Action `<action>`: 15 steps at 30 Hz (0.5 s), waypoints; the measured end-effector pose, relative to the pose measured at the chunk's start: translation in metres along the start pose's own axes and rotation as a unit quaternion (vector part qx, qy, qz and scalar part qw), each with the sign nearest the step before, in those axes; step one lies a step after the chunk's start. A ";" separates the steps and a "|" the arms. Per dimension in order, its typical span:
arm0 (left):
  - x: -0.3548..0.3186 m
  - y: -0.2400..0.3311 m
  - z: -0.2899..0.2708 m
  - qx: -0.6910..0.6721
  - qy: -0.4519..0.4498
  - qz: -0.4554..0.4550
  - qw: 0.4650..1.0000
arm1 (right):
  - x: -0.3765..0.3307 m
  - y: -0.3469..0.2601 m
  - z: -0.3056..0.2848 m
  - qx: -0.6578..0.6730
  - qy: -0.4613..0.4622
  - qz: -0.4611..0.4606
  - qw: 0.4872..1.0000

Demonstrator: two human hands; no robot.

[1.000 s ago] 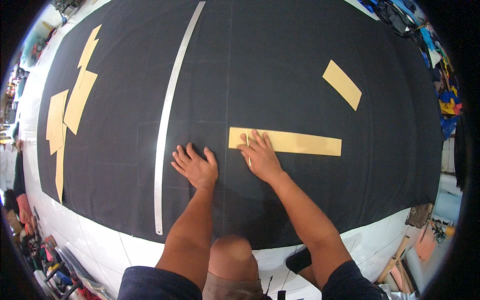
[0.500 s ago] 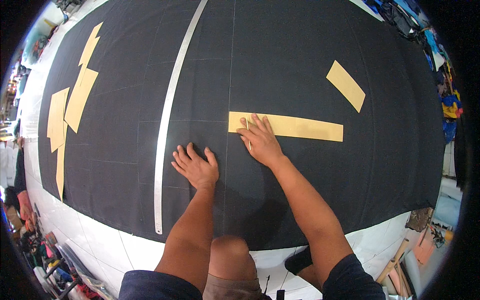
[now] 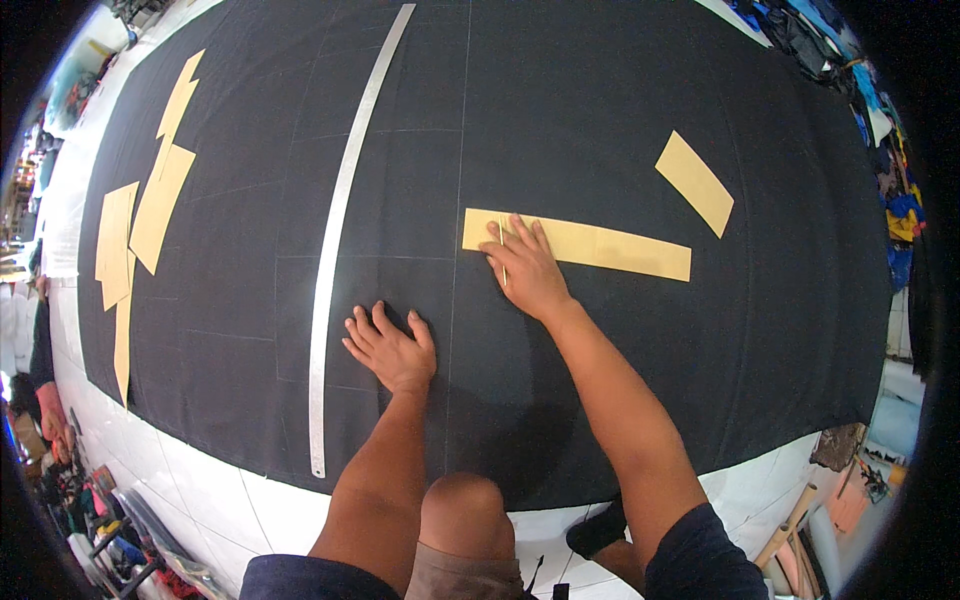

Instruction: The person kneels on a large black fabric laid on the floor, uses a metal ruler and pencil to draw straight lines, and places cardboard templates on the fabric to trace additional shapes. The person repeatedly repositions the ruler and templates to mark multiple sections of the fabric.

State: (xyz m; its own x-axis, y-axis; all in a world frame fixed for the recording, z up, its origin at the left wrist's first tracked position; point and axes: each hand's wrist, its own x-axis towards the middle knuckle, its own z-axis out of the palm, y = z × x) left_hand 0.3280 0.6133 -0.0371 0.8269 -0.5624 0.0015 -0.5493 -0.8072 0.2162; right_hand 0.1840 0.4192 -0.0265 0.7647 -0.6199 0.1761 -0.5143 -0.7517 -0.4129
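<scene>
Black fabric with thin pale lines drawn on it is spread out in front of me. My left hand lies flat on the cloth with its fingers apart, just right of a long metal ruler. A long tan card strip rests on the fabric, angled slightly down to the right. On its left end press the fingers of my right hand, which also holds a thin pale stick. What kind of stick it is, I cannot make out.
Several tan card pieces overlap at the cloth's left side. One more card piece lies at the right. White floor tiles border the fabric. Another person's hand shows at the far left; bundled items lie upper right.
My right hand has shifted the card strip slightly away and to the right, turning its left end upward off the drawn line. My left hand stays flat on the cloth.
</scene>
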 end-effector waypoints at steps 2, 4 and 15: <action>0.000 0.002 -0.003 0.000 -0.001 0.000 1.000 | 0.012 0.005 -0.001 -0.001 0.001 -0.007 1.000; -0.001 0.001 0.000 0.004 -0.009 0.000 1.000 | 0.016 0.008 0.004 0.008 -0.004 -0.004 1.000; 0.001 0.003 -0.002 0.005 -0.019 -0.009 1.000 | 0.017 0.009 0.006 0.009 0.006 -0.010 1.000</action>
State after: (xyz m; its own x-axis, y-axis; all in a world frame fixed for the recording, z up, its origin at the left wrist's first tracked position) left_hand 0.3274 0.6107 -0.0341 0.8315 -0.5541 -0.0390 -0.5360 -0.8188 0.2057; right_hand 0.1954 0.4034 -0.0326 0.7695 -0.6081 0.1950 -0.4921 -0.7592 -0.4259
